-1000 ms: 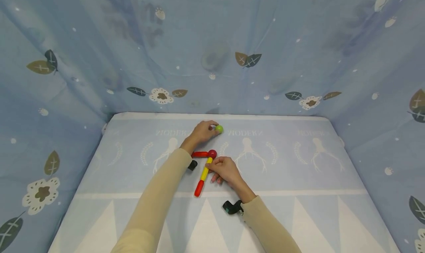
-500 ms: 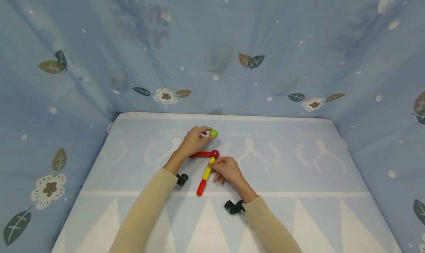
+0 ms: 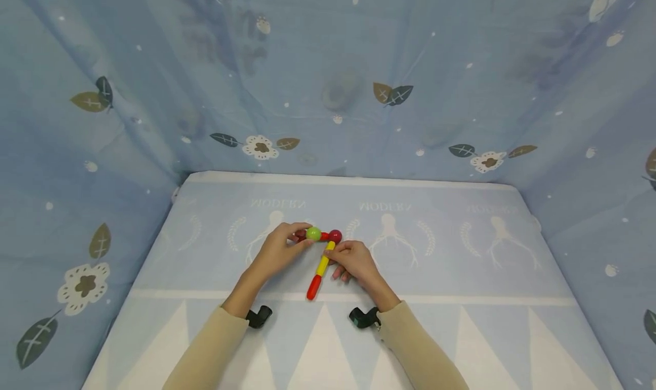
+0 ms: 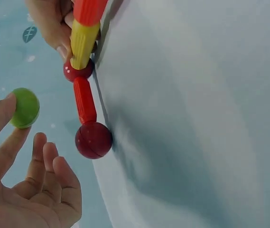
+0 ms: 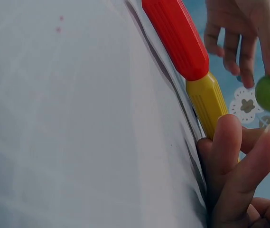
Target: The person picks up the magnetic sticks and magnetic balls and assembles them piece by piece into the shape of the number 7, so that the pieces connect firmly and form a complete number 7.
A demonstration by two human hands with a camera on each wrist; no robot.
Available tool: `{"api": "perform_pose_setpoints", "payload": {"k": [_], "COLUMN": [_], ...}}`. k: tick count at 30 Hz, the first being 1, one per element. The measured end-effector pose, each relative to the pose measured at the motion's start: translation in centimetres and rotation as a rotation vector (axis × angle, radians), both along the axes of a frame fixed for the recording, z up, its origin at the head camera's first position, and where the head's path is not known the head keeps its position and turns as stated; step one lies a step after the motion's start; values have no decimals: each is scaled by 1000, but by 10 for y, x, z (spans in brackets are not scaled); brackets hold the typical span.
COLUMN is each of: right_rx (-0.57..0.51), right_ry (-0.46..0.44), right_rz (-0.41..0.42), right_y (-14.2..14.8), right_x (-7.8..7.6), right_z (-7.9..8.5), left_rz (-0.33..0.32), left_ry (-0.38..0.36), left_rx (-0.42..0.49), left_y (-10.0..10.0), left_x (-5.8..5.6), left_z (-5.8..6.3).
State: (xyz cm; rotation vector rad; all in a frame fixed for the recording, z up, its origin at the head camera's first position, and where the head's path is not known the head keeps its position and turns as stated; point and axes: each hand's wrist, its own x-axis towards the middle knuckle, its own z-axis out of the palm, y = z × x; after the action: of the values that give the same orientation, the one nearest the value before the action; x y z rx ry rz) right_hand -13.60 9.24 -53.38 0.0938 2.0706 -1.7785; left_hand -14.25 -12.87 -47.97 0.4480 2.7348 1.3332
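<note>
My left hand point(image 3: 277, 250) pinches a glossy green ball point(image 3: 314, 234) between thumb and index finger, the other fingers loosely bent. In the head view the ball overlaps a short red rod, but the left wrist view shows a gap between them. That red rod point(image 4: 85, 100) joins two dark red balls, the near one point(image 4: 93, 140) and the one at the corner point(image 3: 335, 236). From the corner ball runs a yellow rod point(image 3: 323, 266), continued by a red rod point(image 3: 314, 287). My right hand point(image 3: 359, 259) pinches the yellow rod close to the corner ball.
The pieces lie on a table with a pale blue and white patterned cover point(image 3: 446, 265). Blue printed curtains point(image 3: 328, 82) hang behind it and at both sides. Black wrist cameras point(image 3: 260, 316) sit under both forearms.
The left hand has drawn the green ball back toward me and leftward, from the table's far part to beside the red rod. The right hand keeps its grip on the yellow rod.
</note>
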Motion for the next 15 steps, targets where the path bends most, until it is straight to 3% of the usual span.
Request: {"api": "perform_pose_setpoints", "payload": {"k": [9, 15], "right_rx": [9, 11], "right_ry": [-7, -1], "right_rz": [-1, -2], "right_y": [-1, 0], "right_x": [1, 0], "right_z": [-1, 1], "left_rz": [31, 40], "left_ry": [-65, -102], "left_rx": [8, 8], "left_y": [-16, -22], "left_x": [39, 58], "left_z": [0, -1]}}
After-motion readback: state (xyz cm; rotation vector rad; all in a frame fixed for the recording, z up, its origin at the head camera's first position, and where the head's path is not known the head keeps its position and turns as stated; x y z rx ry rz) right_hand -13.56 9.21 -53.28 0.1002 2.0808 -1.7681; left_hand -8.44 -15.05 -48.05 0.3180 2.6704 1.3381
